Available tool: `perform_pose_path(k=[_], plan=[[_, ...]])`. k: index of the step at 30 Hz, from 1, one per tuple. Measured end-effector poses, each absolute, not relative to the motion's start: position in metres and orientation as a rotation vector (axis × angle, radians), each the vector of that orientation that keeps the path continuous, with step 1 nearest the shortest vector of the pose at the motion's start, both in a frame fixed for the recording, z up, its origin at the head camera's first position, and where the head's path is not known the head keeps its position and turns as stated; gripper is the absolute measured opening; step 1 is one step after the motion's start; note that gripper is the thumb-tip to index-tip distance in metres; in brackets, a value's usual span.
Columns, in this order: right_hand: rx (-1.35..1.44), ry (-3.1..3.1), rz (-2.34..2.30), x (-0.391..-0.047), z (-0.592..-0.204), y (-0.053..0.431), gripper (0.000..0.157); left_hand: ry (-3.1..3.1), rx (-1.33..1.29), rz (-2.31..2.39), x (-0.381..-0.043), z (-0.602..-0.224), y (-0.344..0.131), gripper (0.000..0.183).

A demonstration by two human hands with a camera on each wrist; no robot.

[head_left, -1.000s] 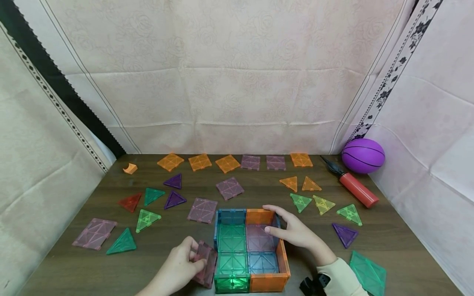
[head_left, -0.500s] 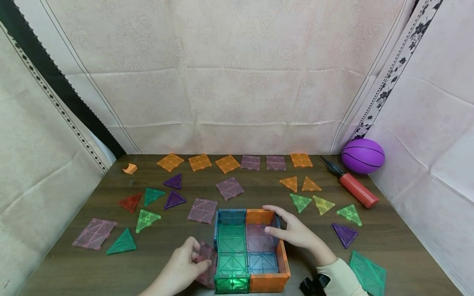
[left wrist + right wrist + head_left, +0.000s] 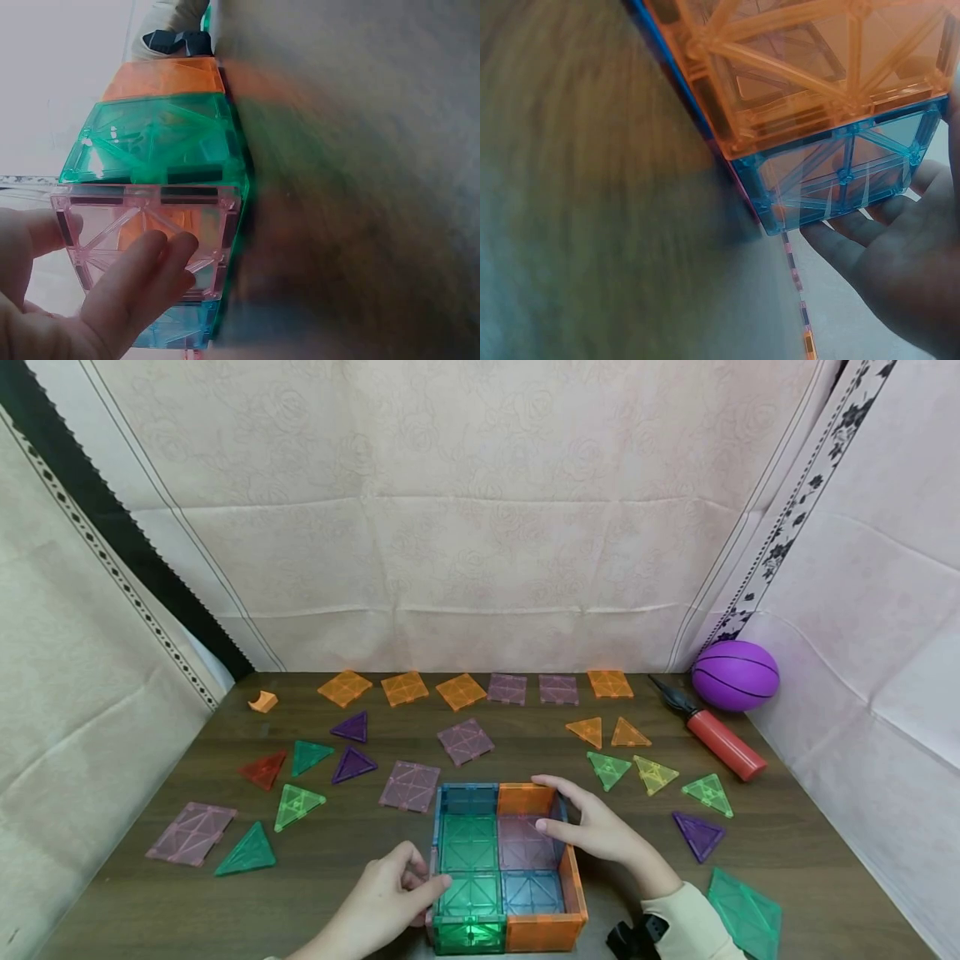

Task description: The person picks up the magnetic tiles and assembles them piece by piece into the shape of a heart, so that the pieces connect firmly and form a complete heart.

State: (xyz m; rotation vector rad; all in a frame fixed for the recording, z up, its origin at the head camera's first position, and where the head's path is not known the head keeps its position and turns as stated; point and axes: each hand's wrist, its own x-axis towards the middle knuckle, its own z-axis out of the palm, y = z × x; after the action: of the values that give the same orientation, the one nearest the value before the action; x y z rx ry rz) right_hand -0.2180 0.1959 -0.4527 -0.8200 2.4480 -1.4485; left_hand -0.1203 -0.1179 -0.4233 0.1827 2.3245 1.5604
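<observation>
An open-topped box of clear magnetic tiles (image 3: 547, 933) stands at the front of the table, with green, orange and blue walls. My left hand (image 3: 384, 893) holds a pink square magnetic tile (image 3: 180, 213) upright against the box's left side, beside the green wall tile (image 3: 154, 139). Its thumb reaches over the tile's top edge while the fingers lie on the outer face. At the far right corner my right hand (image 3: 592, 828) grips the blue wall tile (image 3: 844, 176), thumb inside and fingers outside. In the head view the pink tile is mostly hidden behind my left hand.
Loose square tiles line the back, such as an orange one (image 3: 461, 692). Triangles lie on both sides, including a green one (image 3: 247, 850) and a purple one (image 3: 699, 836). A red pump (image 3: 726, 744) and a purple ball (image 3: 736, 676) sit at back right.
My left hand has moved slightly right, bringing the pink tile from a tilted position beside the box to upright against its left side. My right hand has stayed in place.
</observation>
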Motion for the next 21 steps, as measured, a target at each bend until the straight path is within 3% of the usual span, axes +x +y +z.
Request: perform_pose_path(k=[8,15,21], plan=[[-0.811,2.452,-1.441,-0.217,-0.45,0.195,0.057,2.416,0.24,1.525,-0.132,-0.412,-0.124,0.043],[-0.805,2.457,-1.44,-0.217,-0.449,0.195,0.058,2.709,0.373,1.451,-0.185,-0.396,-0.148,0.045],[-0.814,2.45,-1.436,-0.217,-0.451,0.196,0.058,2.678,0.664,1.29,-0.235,-0.412,-0.168,0.076]])
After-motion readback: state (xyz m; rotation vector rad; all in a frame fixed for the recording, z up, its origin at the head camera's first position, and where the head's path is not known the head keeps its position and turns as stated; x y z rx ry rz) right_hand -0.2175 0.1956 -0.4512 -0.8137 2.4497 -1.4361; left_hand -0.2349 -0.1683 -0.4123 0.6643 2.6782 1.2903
